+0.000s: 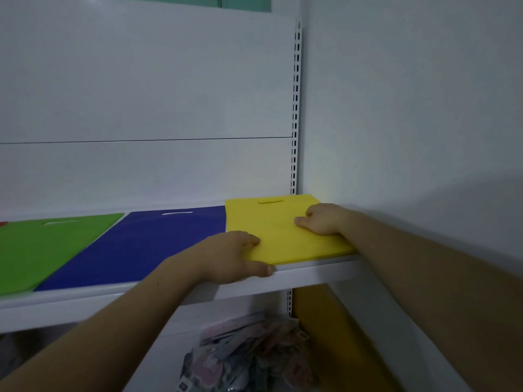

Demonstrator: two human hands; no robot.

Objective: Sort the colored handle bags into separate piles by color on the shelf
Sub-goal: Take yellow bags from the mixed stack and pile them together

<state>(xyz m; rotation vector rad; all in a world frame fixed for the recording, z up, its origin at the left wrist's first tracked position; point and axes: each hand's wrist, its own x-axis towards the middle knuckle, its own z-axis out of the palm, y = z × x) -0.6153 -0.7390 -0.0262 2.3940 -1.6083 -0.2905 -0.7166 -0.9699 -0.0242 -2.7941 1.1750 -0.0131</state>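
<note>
On the white shelf a green bag and a blue bag lie flat, each with a slot handle. The left hand pinches the front corner of the yellow bag, which touches the blue one. The right hand rests on top with fingers bent; I cannot tell if it grips.

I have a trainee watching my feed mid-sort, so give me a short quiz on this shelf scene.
1. True or false: the left hand and the right hand both touch the yellow pile.
2. Which pile lies between the green pile and the yellow one? A red, B blue, C white.
3. Fill in: the yellow pile sits at the ___ end of the shelf.
Key: 1 true; 2 B, the blue pile; 3 right.
</note>
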